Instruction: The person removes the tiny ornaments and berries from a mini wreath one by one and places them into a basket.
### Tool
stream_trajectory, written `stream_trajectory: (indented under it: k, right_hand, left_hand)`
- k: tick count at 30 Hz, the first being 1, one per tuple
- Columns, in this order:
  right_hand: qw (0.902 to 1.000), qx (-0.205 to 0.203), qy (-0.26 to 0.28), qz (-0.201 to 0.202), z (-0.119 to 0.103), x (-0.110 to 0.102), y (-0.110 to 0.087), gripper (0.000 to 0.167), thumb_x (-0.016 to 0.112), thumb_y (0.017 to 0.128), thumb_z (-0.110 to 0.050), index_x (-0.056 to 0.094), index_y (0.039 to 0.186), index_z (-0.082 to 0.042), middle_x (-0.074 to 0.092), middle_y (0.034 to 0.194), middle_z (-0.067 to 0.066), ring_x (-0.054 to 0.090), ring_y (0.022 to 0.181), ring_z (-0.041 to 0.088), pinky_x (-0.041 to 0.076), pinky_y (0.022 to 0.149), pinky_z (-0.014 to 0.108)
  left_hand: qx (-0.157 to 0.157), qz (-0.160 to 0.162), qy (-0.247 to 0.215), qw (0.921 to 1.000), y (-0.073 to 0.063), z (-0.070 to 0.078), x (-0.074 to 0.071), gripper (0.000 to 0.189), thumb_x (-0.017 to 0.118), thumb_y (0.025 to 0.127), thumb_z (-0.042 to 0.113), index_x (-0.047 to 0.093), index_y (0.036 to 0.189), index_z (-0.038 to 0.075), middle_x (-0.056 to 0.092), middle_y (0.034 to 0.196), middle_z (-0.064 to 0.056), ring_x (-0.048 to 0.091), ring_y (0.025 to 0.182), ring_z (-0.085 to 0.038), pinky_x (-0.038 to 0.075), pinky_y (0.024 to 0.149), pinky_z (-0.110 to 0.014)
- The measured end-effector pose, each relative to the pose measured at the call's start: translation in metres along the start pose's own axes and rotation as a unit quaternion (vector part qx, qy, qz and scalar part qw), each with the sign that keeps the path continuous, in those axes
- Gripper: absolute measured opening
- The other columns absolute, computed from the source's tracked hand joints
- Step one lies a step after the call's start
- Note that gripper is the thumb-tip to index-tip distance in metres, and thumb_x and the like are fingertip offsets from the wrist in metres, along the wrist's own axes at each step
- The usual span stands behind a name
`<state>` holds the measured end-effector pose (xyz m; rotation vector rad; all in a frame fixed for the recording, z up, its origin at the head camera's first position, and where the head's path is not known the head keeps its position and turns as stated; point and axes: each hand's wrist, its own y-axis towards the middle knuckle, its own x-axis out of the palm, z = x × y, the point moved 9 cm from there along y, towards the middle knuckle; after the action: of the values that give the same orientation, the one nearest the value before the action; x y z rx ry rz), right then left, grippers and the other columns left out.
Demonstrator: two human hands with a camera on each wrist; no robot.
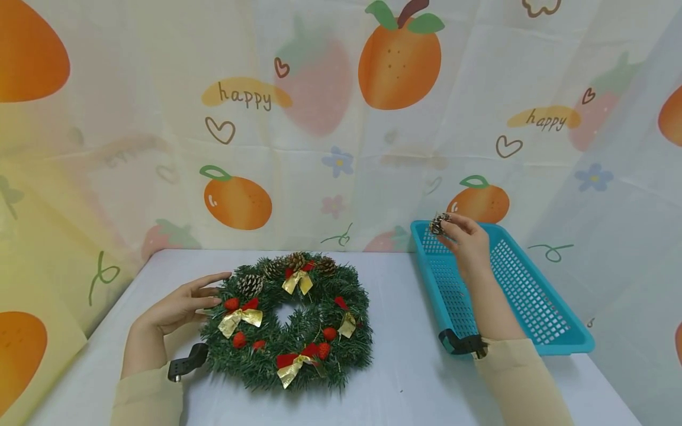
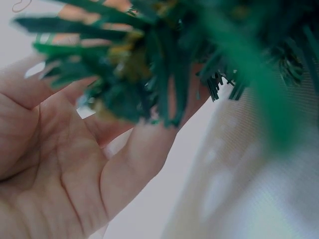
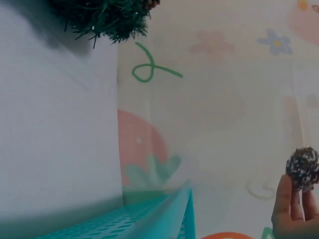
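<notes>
While a fruit-printed cloth backdrop (image 1: 330,219) closes off the far side, a white-covered table (image 1: 394,367) spreads below it. On the right stands a teal basket (image 1: 567,345), apparently set within easy reach; on the left lies a green wreath (image 1: 285,343), flat, seemingly so that its decorated side faces the person. The left hand (image 1: 183,305) rests at the wreath's left edge, fingers relaxed, probably steadying it; the right hand (image 1: 467,242) is raised by the basket's far-left corner. Gold-and-red bows (image 1: 296,282) dot the ring, and fixed cones (image 1: 250,285) line its far side. One loose pine cone (image 1: 438,225) is pinched in the right hand's fingertips, a light hold that likely keeps most of it uncovered. Sprigs hide the left fingertips, the right forearm covers part of the basket, and the right wrist view cuts off the pinched cone's edge.
</notes>
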<state>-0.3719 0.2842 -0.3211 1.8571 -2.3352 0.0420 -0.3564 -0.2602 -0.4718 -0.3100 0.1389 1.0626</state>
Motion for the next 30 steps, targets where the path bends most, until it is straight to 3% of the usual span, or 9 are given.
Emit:
stream_trajectory:
  k: [4,8,15,18,22,30]
  right_hand:
    - [0.9983,0.037,0.039,0.021,0.007,-0.007,0.002,0.019,0.063,0.097,-0.015,0.058,0.115,-0.014,0.054,0.112,-0.008,0.06,0.093,0.004,0.055,0.085,0.017]
    - [0.9909,0.087,0.092,0.046,0.015,-0.014,0.001,0.024,0.064,0.095,-0.013,0.057,0.119,-0.014,0.054,0.113,-0.007,0.06,0.093,0.007,0.056,0.083,0.018]
    - [0.9709,0.154,0.168,0.073,0.027,-0.022,0.0,0.057,0.059,0.098,-0.013,0.037,0.151,-0.014,0.051,0.116,-0.006,0.052,0.105,0.01,0.054,0.087,0.018]
    - [0.9645,0.174,0.179,0.086,0.033,-0.025,0.0,0.061,0.057,0.098,-0.012,0.033,0.154,-0.015,0.051,0.116,-0.006,0.049,0.108,0.011,0.053,0.091,0.018]
    - [0.9631,0.186,0.167,0.1,0.037,-0.029,0.0,0.059,0.053,0.099,-0.011,0.033,0.155,-0.016,0.049,0.117,-0.006,0.049,0.108,0.011,0.051,0.094,0.019]
    - [0.9565,0.196,0.164,0.141,0.045,-0.037,0.001,0.048,0.054,0.099,-0.009,0.049,0.145,-0.02,0.053,0.118,-0.007,0.052,0.106,0.009,0.051,0.093,0.018]
  left_hand:
    - [0.0,-0.003,-0.003,1.0,0.001,-0.001,0.0,0.068,0.057,0.1,0.02,0.023,0.159,0.021,0.012,0.16,-0.034,0.046,0.114,0.007,0.055,0.078,-0.036]
    - [0.011,-0.007,-0.006,0.9999,0.001,0.001,0.0,0.067,0.056,0.101,0.018,0.022,0.159,0.02,0.012,0.159,-0.035,0.05,0.113,0.007,0.055,0.075,-0.035]
    - [0.012,-0.006,-0.016,0.9998,0.001,0.002,0.0,0.068,0.056,0.101,0.017,0.022,0.159,0.02,0.012,0.159,-0.035,0.053,0.111,0.005,0.054,0.072,-0.033]
    - [0.01,-0.005,-0.013,0.9998,0.0,0.002,0.001,0.068,0.057,0.1,0.018,0.022,0.159,0.02,0.013,0.159,-0.035,0.051,0.112,0.005,0.054,0.074,-0.034]
    - [0.008,-0.004,-0.011,0.9999,0.0,0.003,0.001,0.068,0.057,0.1,0.018,0.022,0.159,0.019,0.013,0.159,-0.036,0.049,0.113,0.003,0.054,0.076,-0.036]
    - [0.003,-0.006,-0.014,0.9999,-0.002,0.003,0.001,0.07,0.058,0.099,0.019,0.021,0.159,0.019,0.009,0.159,-0.037,0.052,0.112,0.003,0.054,0.073,-0.033]
